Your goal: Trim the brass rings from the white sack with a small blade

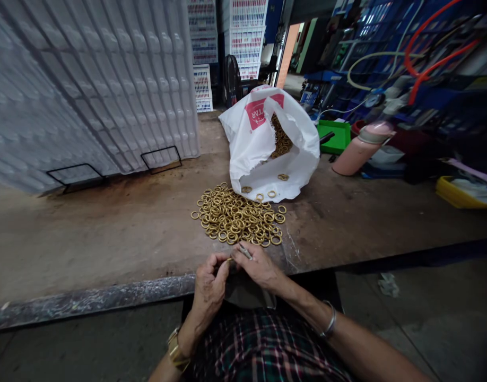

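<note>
Just over the table's front edge, my left hand (210,282) pinches a small brass-coloured ring (229,259) between thumb and fingers, seen nearly edge-on. Close beside it, my right hand (259,267) is closed around a slim silver metal tool (245,251); its working end is hidden by the fingers. The right fingertips are at the ring, but whether the tool touches it I cannot tell. A heap of brass-coloured rings (239,216) lies right beyond both hands. Behind the heap, a torn white sack (249,151) rests on its side with more rings inside its opening.
Stacked clear plastic trays (148,79) stand on the left of the table (120,233), by black wire stands (161,160). To the right are a pink bottle (363,148), a green tray (334,136) and a yellow container (462,193). White crates (247,32) and a fan (231,79) are behind.
</note>
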A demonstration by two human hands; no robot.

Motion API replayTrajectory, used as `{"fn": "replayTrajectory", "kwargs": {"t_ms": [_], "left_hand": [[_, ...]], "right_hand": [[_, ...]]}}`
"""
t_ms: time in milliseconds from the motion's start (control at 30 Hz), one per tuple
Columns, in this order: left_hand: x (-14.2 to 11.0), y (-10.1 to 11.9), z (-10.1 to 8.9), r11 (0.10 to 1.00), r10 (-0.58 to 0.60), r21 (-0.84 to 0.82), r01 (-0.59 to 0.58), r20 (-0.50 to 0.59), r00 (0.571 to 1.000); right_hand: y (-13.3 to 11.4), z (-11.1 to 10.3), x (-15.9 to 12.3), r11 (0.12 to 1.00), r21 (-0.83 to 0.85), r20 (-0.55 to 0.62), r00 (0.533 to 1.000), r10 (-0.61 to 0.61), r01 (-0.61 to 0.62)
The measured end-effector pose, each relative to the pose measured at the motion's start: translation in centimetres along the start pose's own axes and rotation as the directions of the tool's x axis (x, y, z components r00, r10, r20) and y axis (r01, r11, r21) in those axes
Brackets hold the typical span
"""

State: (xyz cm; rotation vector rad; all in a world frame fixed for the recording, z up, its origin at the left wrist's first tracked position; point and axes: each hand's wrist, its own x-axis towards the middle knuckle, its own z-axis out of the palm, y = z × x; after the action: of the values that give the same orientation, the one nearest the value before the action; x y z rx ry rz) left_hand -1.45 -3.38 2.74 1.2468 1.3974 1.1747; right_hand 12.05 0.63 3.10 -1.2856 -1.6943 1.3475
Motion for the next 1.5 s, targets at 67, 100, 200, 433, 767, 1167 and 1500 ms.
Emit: {"fn": "replayTrajectory", "kwargs": {"t_ms": [67, 100, 200, 433, 767, 1167, 1500], "left_hand": [[0.0, 0.0, 0.1, 1.000, 0.004, 0.013, -0.004, -0.014, 1.000], [0.0, -0.1, 0.1, 1.000, -0.002, 0.007, 0.002, -0.015, 1.000], [0.0, -0.1, 0.2, 0.998, -0.054, -0.035, 0.054, 0.009, 0.999], [0.1, -0.5, -0.1, 0.954, -0.255, -0.116, 0.275, 0.162, 0.953], [-0.1, -0.7, 0.0, 0.906, -0.292, -0.222, 0.359, 0.284, 0.913], [-0.3, -0.4, 0.1, 0.885, -0.326, -0.269, 0.381, 0.228, 0.918], [-0.4, -0.2, 0.1, 0.876, -0.322, -0.287, 0.387, 0.249, 0.913]], "right_hand": [[0.0, 0.2, -0.1, 0.993, -0.108, -0.026, 0.998, -0.056, 0.053], [0.0, 0.3, -0.1, 0.989, -0.139, -0.035, 0.997, -0.063, 0.058], [0.3, 0.6, 0.0, 0.986, -0.162, -0.041, 0.998, -0.053, 0.046], [1.2, 0.7, 0.2, 0.988, -0.138, -0.055, 0.996, -0.070, 0.062], [1.2, 0.6, 0.3, 1.000, -0.017, -0.024, 1.000, -0.021, 0.020], [0.5, 0.3, 0.0, 0.998, -0.003, 0.036, 0.997, -0.062, 0.062], [0.6, 0.4, 0.4, 0.996, 0.090, 0.030, 0.999, 0.020, -0.023]]}}
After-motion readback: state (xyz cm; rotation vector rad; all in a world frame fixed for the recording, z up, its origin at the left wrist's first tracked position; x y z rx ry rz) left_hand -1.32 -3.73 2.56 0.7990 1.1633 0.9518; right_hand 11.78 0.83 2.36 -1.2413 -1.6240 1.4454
